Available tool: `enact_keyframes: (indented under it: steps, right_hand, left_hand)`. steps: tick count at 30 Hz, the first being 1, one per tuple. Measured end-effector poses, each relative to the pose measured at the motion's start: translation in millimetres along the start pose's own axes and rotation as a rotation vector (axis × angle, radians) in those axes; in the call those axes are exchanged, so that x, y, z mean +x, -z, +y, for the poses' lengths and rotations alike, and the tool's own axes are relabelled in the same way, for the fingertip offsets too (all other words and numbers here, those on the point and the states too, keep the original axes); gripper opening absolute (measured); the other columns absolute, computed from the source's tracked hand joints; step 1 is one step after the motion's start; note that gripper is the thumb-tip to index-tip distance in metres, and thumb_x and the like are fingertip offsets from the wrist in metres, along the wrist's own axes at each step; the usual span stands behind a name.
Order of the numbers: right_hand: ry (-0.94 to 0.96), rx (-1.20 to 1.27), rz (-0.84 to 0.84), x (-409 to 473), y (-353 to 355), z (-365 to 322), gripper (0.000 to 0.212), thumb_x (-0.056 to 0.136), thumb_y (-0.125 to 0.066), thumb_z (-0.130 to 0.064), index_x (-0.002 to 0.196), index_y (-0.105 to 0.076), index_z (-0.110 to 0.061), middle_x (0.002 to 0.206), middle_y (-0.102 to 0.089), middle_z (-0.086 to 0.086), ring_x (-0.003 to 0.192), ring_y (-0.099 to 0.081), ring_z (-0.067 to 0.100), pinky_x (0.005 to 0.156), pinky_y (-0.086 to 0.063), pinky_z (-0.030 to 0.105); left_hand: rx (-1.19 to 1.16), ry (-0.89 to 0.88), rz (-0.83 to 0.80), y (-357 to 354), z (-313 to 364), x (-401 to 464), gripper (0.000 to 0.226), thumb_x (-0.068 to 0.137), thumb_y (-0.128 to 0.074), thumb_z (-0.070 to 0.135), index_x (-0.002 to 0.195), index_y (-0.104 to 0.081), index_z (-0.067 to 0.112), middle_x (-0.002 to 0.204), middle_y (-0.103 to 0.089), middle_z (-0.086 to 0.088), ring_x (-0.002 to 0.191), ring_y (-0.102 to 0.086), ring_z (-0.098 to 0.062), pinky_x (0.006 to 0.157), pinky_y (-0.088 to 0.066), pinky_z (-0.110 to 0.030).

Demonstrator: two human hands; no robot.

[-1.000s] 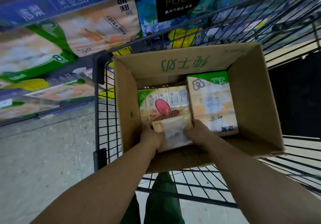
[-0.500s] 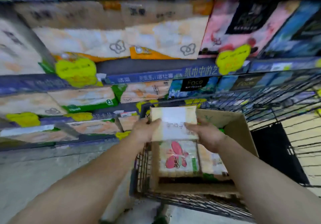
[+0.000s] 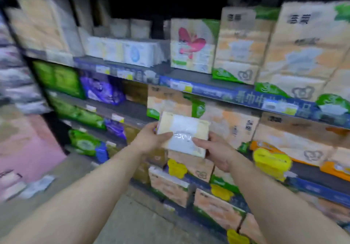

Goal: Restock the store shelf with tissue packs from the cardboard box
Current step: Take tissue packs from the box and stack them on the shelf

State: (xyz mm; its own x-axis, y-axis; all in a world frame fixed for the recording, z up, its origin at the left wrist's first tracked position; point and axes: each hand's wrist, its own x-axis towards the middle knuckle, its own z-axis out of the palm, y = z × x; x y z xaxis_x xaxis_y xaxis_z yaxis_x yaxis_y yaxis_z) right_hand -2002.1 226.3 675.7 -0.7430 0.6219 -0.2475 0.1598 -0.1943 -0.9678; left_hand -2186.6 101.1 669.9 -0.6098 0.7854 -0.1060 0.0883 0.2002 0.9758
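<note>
Hands are gripping 1 tissue pack (image 3: 183,134) between them, and I am seeing it raised in front of the store shelf (image 3: 198,87). The left hand (image 3: 151,138) is clasping the pack's left edge, its thumb lying across the near face and its other fingers curling behind. The right hand (image 3: 217,149) is grasping the lower right corner, thumb pointing inward along the pale wrapper, palm turned partly upward under the pack. The pack is showing a cream border round a white glossy centre, and it is tilting slightly down to the right. I am reading it as held clear of the shelf boards, with no edge resting on them. Behind it, larger beige and green tissue bundles (image 3: 238,44) are filling the upper level, beside 1 pack with a pink butterfly print (image 3: 191,44). Yellow price tags (image 3: 271,161) are hanging from the lower rail. Motion blur is softening the whole view, so the printed lettering is staying unreadable to me.
</note>
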Motion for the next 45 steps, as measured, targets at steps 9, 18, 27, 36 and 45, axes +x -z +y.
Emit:
enact_keyframes:
  steps: [9, 18, 27, 36, 45]
  right_hand:
    - [0.097, -0.14, -0.328, 140.5, -206.5, -91.0, 0.047, 0.088, -0.06, 0.001, 0.127, -0.048, -0.021, 0.112, -0.068, -0.004, 0.095, -0.065, 0.014, 0.07, -0.05, 0.025]
    - [0.289, -0.197, -0.26, 307.1, -277.2, -179.1, 0.033, 0.086, -0.065, -0.002, 0.115, -0.059, -0.015, 0.115, -0.069, 0.006, 0.101, -0.066, 0.021, 0.088, -0.055, 0.034]
    - [0.482, -0.355, -0.108, 439.0, -323.7, -251.4, 0.038, 0.083, -0.071, -0.011, 0.108, -0.046, -0.024, 0.108, -0.066, 0.007, 0.091, -0.064, 0.021, 0.078, -0.05, 0.031]
    - [0.49, -0.499, 0.188, 508.6, -369.9, -249.0, 0.039, 0.079, -0.075, -0.018, 0.108, -0.05, -0.014, 0.108, -0.066, 0.01, 0.099, -0.064, 0.026, 0.087, -0.052, 0.038]
    - [0.221, -0.624, 0.235, 505.1, -385.4, -232.4, 0.061, 0.068, -0.083, -0.031, 0.117, -0.048, -0.018, 0.116, -0.065, 0.003, 0.108, -0.063, 0.018, 0.099, -0.049, 0.04]
  left_hand:
    - [-0.084, -0.127, 0.273, 243.5, 20.9, 49.5, 0.073, 0.049, -0.082, 0.037, 0.115, -0.061, 0.016, 0.112, -0.069, -0.013, 0.098, -0.068, -0.027, 0.084, -0.055, -0.037]
    - [-0.046, -0.255, 0.302, 347.5, 69.4, 192.9, 0.017, 0.086, -0.067, 0.006, 0.098, -0.064, 0.017, 0.093, -0.072, -0.001, 0.079, -0.068, -0.012, 0.066, -0.055, -0.02]
    - [-0.032, -0.255, 0.236, 439.0, 115.7, 339.1, 0.044, 0.081, -0.069, -0.002, 0.121, -0.053, 0.006, 0.112, -0.068, -0.015, 0.101, -0.067, -0.029, 0.083, -0.056, -0.039]
    - [0.09, -0.278, -0.055, 511.0, 109.9, 462.7, 0.055, 0.072, -0.079, 0.008, 0.123, -0.058, 0.013, 0.113, -0.071, -0.005, 0.106, -0.067, -0.022, 0.097, -0.051, -0.048]
    - [0.31, -0.284, -0.258, 526.9, 85.3, 505.2, 0.079, 0.075, -0.081, 0.018, 0.141, -0.037, 0.013, 0.129, -0.058, -0.003, 0.101, -0.06, -0.009, 0.075, -0.051, -0.016]
